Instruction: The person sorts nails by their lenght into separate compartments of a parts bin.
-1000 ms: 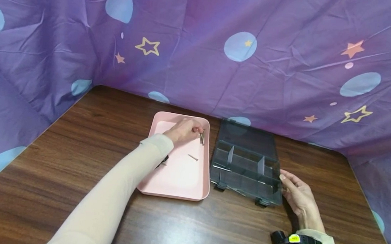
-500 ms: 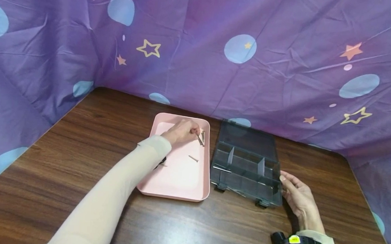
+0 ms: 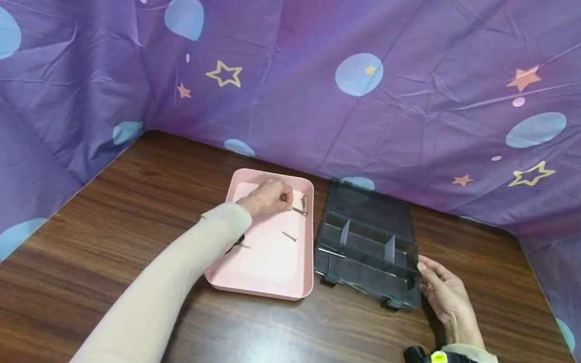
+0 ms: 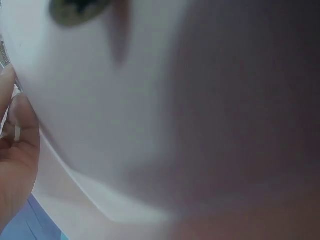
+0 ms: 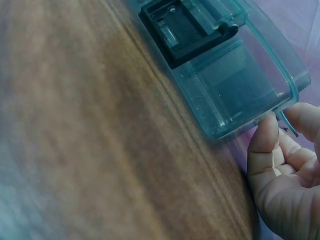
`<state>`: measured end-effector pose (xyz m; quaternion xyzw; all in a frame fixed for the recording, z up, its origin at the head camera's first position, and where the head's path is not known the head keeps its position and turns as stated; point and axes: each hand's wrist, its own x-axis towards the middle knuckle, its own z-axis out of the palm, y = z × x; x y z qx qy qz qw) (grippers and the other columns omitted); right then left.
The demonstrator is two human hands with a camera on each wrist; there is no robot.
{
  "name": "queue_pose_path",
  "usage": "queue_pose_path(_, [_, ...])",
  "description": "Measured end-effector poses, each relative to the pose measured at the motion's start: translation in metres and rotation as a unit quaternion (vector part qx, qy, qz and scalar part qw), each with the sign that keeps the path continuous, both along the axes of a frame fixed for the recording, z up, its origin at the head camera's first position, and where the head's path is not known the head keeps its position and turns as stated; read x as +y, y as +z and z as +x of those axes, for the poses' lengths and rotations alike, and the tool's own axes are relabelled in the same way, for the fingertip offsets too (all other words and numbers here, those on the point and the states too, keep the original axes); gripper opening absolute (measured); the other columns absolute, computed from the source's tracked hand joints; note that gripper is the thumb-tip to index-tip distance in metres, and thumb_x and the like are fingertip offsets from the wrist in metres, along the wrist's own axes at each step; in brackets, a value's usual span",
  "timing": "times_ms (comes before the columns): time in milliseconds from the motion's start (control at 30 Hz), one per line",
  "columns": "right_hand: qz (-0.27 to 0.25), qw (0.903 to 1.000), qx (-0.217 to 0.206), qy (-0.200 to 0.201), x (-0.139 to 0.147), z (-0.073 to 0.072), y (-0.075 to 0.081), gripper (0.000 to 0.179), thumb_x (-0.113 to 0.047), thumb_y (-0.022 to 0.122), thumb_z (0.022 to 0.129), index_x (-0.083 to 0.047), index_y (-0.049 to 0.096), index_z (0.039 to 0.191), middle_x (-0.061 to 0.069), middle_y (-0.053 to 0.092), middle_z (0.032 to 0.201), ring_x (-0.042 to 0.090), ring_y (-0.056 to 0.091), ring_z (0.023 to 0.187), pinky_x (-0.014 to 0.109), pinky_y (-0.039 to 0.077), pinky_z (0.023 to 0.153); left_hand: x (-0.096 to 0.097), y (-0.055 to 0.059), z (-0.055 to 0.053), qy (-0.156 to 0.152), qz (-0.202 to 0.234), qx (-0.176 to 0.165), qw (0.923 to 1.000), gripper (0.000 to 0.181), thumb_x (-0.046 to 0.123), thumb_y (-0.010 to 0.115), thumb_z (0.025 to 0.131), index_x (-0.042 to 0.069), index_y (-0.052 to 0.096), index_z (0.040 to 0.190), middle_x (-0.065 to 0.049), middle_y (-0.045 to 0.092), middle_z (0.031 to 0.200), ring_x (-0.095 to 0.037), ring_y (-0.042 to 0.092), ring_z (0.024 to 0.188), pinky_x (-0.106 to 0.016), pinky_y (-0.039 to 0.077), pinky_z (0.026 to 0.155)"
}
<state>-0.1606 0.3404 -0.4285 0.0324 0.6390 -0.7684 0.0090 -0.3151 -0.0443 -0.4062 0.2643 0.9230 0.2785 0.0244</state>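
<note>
Inside the pink tray, my left hand pinches a screw between thumb and fingertips, its head end close to another screw at the tray's right wall. The left wrist view catches my left hand at its edge, fingertips on a thin metal shank. A third screw lies mid-tray. My right hand grips the right side of a smoky, see-through organizer box; in the right wrist view, thumb and forefinger of the right hand pinch the rim of the box.
One more screw shows beside the left sleeve. The box's lid lies open toward the purple curtain, and white dividers split its compartments. Two dark latches face the front of the wooden table.
The screw in my left hand has swung from steep to nearly level, and the hand has shifted slightly left. My right hand stays on the box.
</note>
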Motion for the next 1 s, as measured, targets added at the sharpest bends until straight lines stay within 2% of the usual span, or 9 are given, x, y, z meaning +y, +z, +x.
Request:
queue_pose_path(200, [0.002, 1.0000, -0.003, -0.001, 0.000, 0.000, 0.000, 0.028, -0.001, 0.049, 0.095, -0.019, 0.071, 0.094, -0.009, 0.068, 0.086, 0.004, 0.060, 0.076, 0.021, 0.047, 0.066, -0.001, 0.001, 0.003, 0.004, 0.003, -0.039, 0.9992, 0.004, 0.011, 0.070, 0.081, 0.011, 0.066, 0.079, -0.002, 0.068, 0.084, -0.013, 0.060, 0.082, -0.020, 0.049, 0.077])
queue_pose_path(367, [-0.004, 1.0000, 0.002, 0.003, 0.001, 0.000, -0.001, 0.029, 0.000, 0.048, 0.095, -0.018, 0.071, 0.095, -0.008, 0.068, 0.087, 0.004, 0.060, 0.077, 0.021, 0.047, 0.066, -0.001, 0.003, 0.005, 0.008, -0.001, -0.045, 0.9989, 0.001, 0.009, 0.067, 0.081, 0.010, 0.067, 0.081, -0.002, 0.069, 0.085, -0.014, 0.061, 0.083, -0.021, 0.049, 0.079])
queue_pose_path(500, [-0.005, 1.0000, 0.004, 0.005, 0.001, 0.000, -0.001, 0.029, 0.000, 0.048, 0.095, -0.018, 0.071, 0.095, -0.008, 0.068, 0.087, 0.004, 0.060, 0.077, 0.021, 0.047, 0.066, -0.002, 0.004, 0.007, 0.013, -0.007, -0.054, 0.9985, 0.006, 0.007, 0.065, 0.081, 0.010, 0.069, 0.085, -0.002, 0.069, 0.086, -0.013, 0.060, 0.083, -0.022, 0.049, 0.079])
queue_pose_path(733, [0.009, 0.9999, -0.006, -0.001, 0.000, 0.000, 0.002, 0.025, -0.003, 0.052, 0.094, -0.020, 0.071, 0.094, -0.009, 0.068, 0.088, 0.004, 0.060, 0.077, 0.021, 0.047, 0.066, -0.003, 0.007, 0.008, -0.004, -0.024, -0.041, 0.9988, 0.005, 0.009, 0.066, 0.082, 0.009, 0.069, 0.085, -0.002, 0.068, 0.086, -0.012, 0.057, 0.081, -0.023, 0.049, 0.078])
queue_pose_path(1000, [0.006, 0.9999, -0.005, 0.006, 0.001, 0.000, 0.002, 0.024, -0.004, 0.053, 0.094, -0.020, 0.071, 0.094, -0.009, 0.068, 0.089, 0.004, 0.060, 0.077, 0.020, 0.048, 0.066, -0.003, 0.011, 0.011, -0.008, -0.034, -0.056, 0.9978, 0.005, 0.011, 0.065, 0.083, 0.010, 0.068, 0.086, -0.002, 0.067, 0.087, -0.012, 0.057, 0.081, -0.024, 0.048, 0.079])
